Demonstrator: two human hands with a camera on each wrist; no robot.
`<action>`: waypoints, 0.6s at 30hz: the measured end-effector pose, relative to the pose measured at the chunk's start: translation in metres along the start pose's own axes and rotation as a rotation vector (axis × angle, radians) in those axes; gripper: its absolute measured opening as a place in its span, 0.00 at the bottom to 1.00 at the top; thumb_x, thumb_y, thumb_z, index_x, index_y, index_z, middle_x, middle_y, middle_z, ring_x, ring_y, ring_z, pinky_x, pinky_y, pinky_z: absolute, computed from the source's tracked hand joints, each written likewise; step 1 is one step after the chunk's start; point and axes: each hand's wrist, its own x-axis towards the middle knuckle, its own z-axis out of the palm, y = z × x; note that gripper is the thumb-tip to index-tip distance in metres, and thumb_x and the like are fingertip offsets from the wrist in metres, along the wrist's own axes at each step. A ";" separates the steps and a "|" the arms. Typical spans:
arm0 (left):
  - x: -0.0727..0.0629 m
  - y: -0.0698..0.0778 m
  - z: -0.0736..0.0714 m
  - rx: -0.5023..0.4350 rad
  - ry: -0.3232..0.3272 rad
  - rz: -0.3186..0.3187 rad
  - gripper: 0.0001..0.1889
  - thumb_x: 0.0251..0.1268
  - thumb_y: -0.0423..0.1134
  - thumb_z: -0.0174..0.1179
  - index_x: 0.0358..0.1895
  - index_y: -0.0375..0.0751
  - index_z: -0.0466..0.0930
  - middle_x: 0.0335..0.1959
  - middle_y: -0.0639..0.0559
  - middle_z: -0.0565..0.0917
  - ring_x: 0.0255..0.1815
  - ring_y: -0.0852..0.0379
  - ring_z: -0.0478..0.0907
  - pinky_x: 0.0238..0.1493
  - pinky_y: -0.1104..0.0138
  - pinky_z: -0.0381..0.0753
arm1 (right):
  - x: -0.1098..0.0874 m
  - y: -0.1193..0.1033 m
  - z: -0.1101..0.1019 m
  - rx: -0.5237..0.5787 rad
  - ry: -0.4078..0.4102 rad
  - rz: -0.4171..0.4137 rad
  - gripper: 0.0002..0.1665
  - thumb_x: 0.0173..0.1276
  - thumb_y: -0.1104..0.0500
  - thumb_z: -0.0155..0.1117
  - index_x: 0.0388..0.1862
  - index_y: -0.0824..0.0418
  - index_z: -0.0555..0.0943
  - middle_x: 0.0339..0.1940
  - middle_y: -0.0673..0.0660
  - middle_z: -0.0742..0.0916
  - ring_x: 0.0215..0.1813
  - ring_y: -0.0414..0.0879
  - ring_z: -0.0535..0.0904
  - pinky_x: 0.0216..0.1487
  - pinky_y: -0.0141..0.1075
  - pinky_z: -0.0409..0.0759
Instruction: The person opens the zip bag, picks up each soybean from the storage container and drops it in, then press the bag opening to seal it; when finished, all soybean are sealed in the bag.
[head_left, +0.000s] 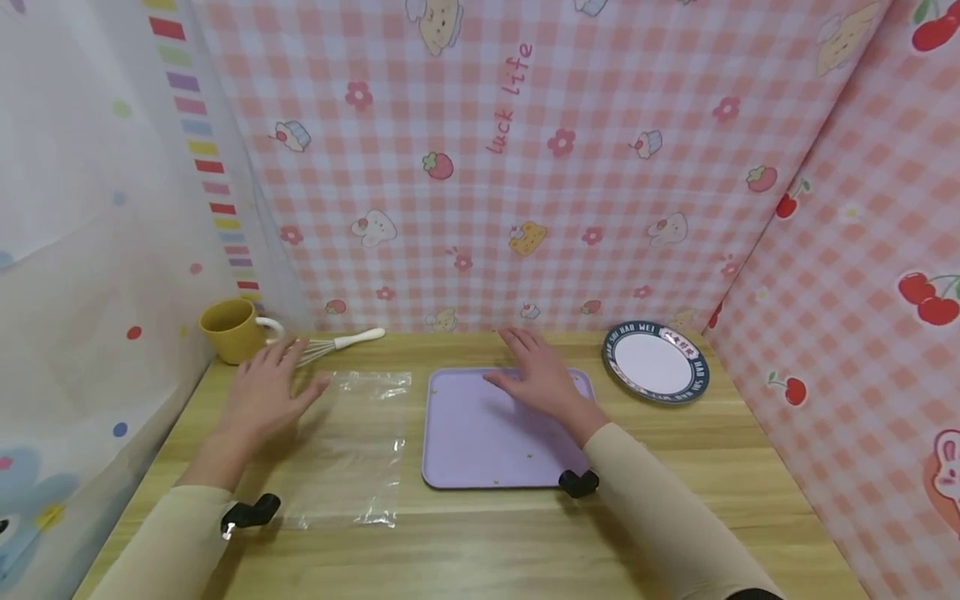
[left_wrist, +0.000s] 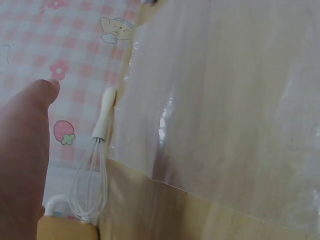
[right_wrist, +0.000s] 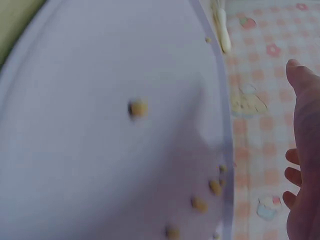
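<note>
My left hand (head_left: 264,396) hovers with spread, relaxed fingers over the left side of a flat clear plastic bag (head_left: 348,454). Beyond its fingertips lies a whisk (head_left: 360,337) with a white handle, next to a yellow mug (head_left: 231,333). A shallow lilac tray (head_left: 468,437) lies to the right of the bag. Over the tray's far right part I hold my right hand (head_left: 546,382), fingers extended and nothing in them. The right wrist view shows small yellowish bits (right_wrist: 137,108) scattered on the tray, several of them along one edge.
At the back right is a round plate (head_left: 654,364) with a dark lettered rim. Everything stands on a wood-grain table (head_left: 495,546). A pink checked cloth wall (head_left: 480,200) closes off the back, with further cloth walls at left and right.
</note>
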 end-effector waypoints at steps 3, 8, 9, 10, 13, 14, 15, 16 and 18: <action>0.001 -0.002 0.005 -0.028 0.018 0.036 0.43 0.82 0.61 0.61 0.84 0.33 0.64 0.80 0.28 0.67 0.80 0.23 0.62 0.75 0.26 0.60 | 0.009 -0.012 0.010 0.050 -0.021 -0.031 0.52 0.78 0.34 0.68 0.89 0.59 0.65 0.86 0.62 0.72 0.86 0.62 0.64 0.82 0.62 0.63; 0.005 -0.011 0.013 -0.065 0.064 0.082 0.41 0.77 0.58 0.68 0.79 0.31 0.71 0.75 0.30 0.74 0.76 0.25 0.69 0.74 0.30 0.67 | 0.026 -0.036 0.024 0.115 -0.068 -0.079 0.51 0.78 0.36 0.70 0.87 0.61 0.67 0.85 0.62 0.73 0.85 0.62 0.66 0.83 0.61 0.63; 0.007 -0.012 0.016 -0.075 0.064 0.088 0.40 0.77 0.58 0.68 0.79 0.31 0.71 0.75 0.30 0.74 0.75 0.25 0.71 0.73 0.31 0.68 | 0.030 -0.041 0.027 0.121 -0.080 -0.083 0.51 0.78 0.36 0.70 0.87 0.61 0.67 0.85 0.62 0.74 0.85 0.62 0.66 0.83 0.60 0.63; 0.009 -0.013 0.018 -0.092 0.056 0.092 0.40 0.77 0.58 0.68 0.78 0.31 0.72 0.75 0.30 0.75 0.75 0.26 0.71 0.74 0.31 0.68 | 0.033 -0.045 0.030 0.122 -0.090 -0.089 0.50 0.78 0.35 0.70 0.87 0.61 0.68 0.84 0.61 0.74 0.85 0.61 0.66 0.84 0.59 0.63; 0.016 -0.014 0.026 -0.134 0.002 0.096 0.41 0.78 0.59 0.68 0.78 0.31 0.72 0.76 0.28 0.74 0.76 0.25 0.70 0.76 0.31 0.65 | 0.043 -0.057 0.041 0.116 -0.108 -0.119 0.48 0.79 0.37 0.70 0.85 0.63 0.70 0.83 0.62 0.76 0.84 0.61 0.68 0.84 0.57 0.63; 0.017 -0.013 0.029 -0.144 -0.021 0.094 0.41 0.78 0.60 0.67 0.78 0.31 0.72 0.77 0.27 0.73 0.77 0.25 0.69 0.77 0.31 0.64 | 0.046 -0.061 0.044 0.114 -0.113 -0.129 0.47 0.79 0.38 0.70 0.84 0.63 0.71 0.82 0.62 0.77 0.83 0.61 0.69 0.84 0.56 0.63; 0.019 -0.013 0.031 -0.150 -0.043 0.095 0.41 0.78 0.60 0.67 0.78 0.31 0.72 0.77 0.27 0.73 0.78 0.25 0.68 0.78 0.32 0.63 | 0.048 -0.065 0.048 0.109 -0.116 -0.139 0.46 0.79 0.39 0.70 0.83 0.64 0.71 0.80 0.63 0.79 0.82 0.61 0.71 0.83 0.56 0.64; 0.021 -0.012 0.033 -0.153 -0.059 0.100 0.40 0.78 0.60 0.67 0.78 0.31 0.72 0.78 0.26 0.72 0.78 0.25 0.67 0.78 0.31 0.63 | 0.051 -0.069 0.050 0.111 -0.118 -0.150 0.45 0.78 0.39 0.71 0.82 0.65 0.72 0.78 0.63 0.80 0.80 0.62 0.73 0.83 0.56 0.66; 0.024 -0.011 0.036 -0.154 -0.076 0.110 0.40 0.78 0.60 0.68 0.77 0.31 0.73 0.77 0.26 0.73 0.78 0.26 0.68 0.78 0.32 0.64 | 0.057 -0.077 0.054 0.126 -0.131 -0.159 0.44 0.78 0.42 0.72 0.81 0.66 0.73 0.74 0.64 0.83 0.78 0.62 0.75 0.81 0.56 0.67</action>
